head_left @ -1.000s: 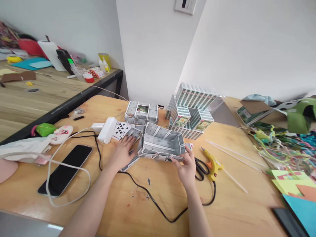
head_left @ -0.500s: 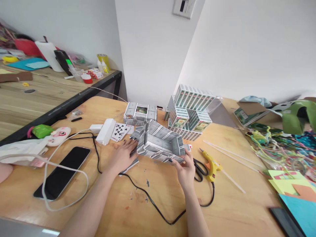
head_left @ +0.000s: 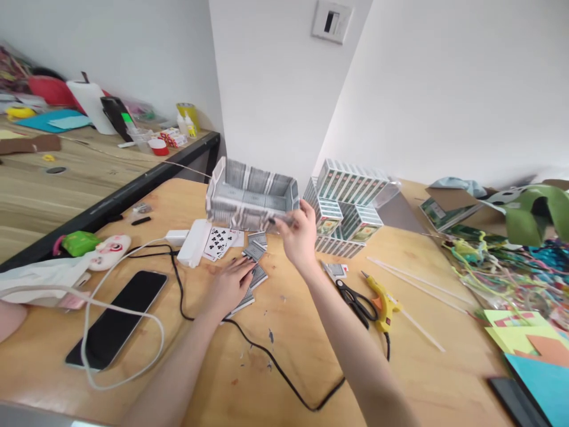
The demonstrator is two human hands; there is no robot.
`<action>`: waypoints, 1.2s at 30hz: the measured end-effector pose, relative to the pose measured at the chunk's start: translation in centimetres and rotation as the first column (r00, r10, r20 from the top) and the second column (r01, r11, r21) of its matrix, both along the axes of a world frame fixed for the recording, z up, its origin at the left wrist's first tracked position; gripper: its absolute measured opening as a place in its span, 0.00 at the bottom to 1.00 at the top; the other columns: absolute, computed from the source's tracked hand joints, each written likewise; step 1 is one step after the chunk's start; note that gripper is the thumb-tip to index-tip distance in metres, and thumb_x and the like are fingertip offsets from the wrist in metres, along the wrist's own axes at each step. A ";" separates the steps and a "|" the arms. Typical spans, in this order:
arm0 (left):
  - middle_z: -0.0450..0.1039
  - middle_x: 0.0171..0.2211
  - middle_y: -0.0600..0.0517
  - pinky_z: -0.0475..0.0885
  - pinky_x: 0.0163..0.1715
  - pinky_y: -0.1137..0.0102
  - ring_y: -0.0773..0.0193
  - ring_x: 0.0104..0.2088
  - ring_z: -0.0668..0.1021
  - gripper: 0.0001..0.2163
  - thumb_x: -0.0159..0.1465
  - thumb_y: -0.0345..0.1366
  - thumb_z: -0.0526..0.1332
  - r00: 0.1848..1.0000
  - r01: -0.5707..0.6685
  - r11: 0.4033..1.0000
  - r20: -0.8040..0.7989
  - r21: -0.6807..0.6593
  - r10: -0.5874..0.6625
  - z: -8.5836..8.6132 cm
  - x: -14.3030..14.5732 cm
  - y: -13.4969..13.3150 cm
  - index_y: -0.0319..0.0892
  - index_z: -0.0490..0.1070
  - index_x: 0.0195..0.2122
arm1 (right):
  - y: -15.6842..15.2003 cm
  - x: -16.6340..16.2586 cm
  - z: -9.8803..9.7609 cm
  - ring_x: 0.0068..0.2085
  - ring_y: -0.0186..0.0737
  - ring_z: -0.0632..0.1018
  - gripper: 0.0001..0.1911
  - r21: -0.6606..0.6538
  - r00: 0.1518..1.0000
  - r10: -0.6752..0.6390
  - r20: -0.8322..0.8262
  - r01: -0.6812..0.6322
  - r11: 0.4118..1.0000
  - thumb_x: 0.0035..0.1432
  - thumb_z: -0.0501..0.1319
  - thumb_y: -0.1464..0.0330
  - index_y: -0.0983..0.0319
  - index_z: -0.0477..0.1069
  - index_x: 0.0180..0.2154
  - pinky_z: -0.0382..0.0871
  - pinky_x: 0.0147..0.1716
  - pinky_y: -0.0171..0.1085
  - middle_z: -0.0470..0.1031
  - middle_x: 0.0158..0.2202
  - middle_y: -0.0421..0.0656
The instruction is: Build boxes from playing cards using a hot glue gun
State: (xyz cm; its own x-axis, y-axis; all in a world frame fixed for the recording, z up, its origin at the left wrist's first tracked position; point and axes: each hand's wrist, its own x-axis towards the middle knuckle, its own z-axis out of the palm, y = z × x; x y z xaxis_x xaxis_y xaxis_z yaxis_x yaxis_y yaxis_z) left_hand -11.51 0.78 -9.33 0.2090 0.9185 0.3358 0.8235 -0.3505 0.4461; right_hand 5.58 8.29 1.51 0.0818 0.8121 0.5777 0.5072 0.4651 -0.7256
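My right hand (head_left: 299,233) pinches the near right corner of an open-topped box (head_left: 253,198) made of grey-backed playing cards. The box is at the back of the table, tilted with its inside towards me. Behind it, the other card-covered box is hidden. My left hand (head_left: 230,284) lies palm down, fingers stretched out over loose grey-backed cards (head_left: 256,276) spread on the tabletop. Face-up cards (head_left: 220,242), the front one a club, lie just beyond it. Right of my forearm are black-handled scissors (head_left: 357,300) and a yellow glue gun (head_left: 383,302).
Stacked card packs (head_left: 349,184) stand at the back right. A white power strip (head_left: 194,243), a phone (head_left: 118,320) and a white cable are on the left. A black cord (head_left: 275,362) crosses the front. Clear glue sticks (head_left: 418,284) and coloured paper (head_left: 540,367) lie on the right.
My right hand has carried the open card box back and to the left. Loose cards beneath it now show, and my left hand stays on them. The view has shifted slightly.
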 end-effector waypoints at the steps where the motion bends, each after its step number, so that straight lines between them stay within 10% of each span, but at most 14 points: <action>1: 0.72 0.52 0.50 0.65 0.56 0.60 0.59 0.55 0.70 0.16 0.65 0.37 0.49 1.000 -0.001 1.000 0.005 0.006 0.001 -0.2 0.0 0.1 0.45 0.71 0.49 | 1.7 -0.5 0.1 0.50 0.47 0.71 0.07 -0.009 1.000 0.012 0.011 -0.012 1.000 0.53 0.61 0.65 0.61 0.69 0.32 0.64 0.50 0.48 0.58 0.56 0.53; 9: 0.71 0.52 0.51 0.64 0.57 0.57 0.59 0.56 0.69 0.16 0.65 0.36 0.49 0.999 0.006 1.000 0.039 0.008 -0.006 -1.0 -0.3 0.2 0.45 0.71 0.49 | 7.5 -1.5 -2.3 0.56 0.47 0.66 0.11 -0.110 0.990 0.052 0.134 -0.038 0.993 0.59 0.51 0.73 0.62 0.69 0.41 0.62 0.52 0.47 0.59 0.55 0.53; 15: 0.74 0.49 0.49 0.66 0.55 0.58 0.58 0.53 0.72 0.14 0.64 0.38 0.51 0.985 -0.026 0.999 0.172 -0.032 0.031 -0.3 -0.3 0.3 0.44 0.73 0.45 | 1.8 0.4 -3.2 0.62 0.49 0.59 0.27 -0.031 0.989 0.004 0.146 0.001 1.000 0.59 0.52 0.69 0.62 0.52 0.60 0.62 0.55 0.49 0.55 0.60 0.55; 23: 0.58 0.61 0.45 0.61 0.58 0.54 0.51 0.62 0.60 0.28 0.58 0.49 0.59 0.997 0.075 0.989 0.028 -0.125 -0.072 1.2 -1.0 -0.7 0.45 0.61 0.58 | -9.0 5.0 -10.7 0.59 0.50 0.65 0.27 -0.314 0.944 0.134 0.303 -0.033 0.949 0.58 0.53 0.69 0.60 0.55 0.60 0.65 0.54 0.50 0.62 0.58 0.53; 36: 0.52 0.64 0.46 0.53 0.60 0.50 0.46 0.63 0.57 0.26 0.61 0.50 0.54 0.981 -0.002 1.000 -0.196 0.003 0.002 -0.3 3.4 0.0 0.48 0.59 0.60 | -9.1 7.0 -12.8 0.61 0.55 0.61 0.20 -0.155 0.942 -0.110 0.317 0.166 0.974 0.59 0.51 0.70 0.62 0.65 0.53 0.58 0.55 0.61 0.65 0.56 0.55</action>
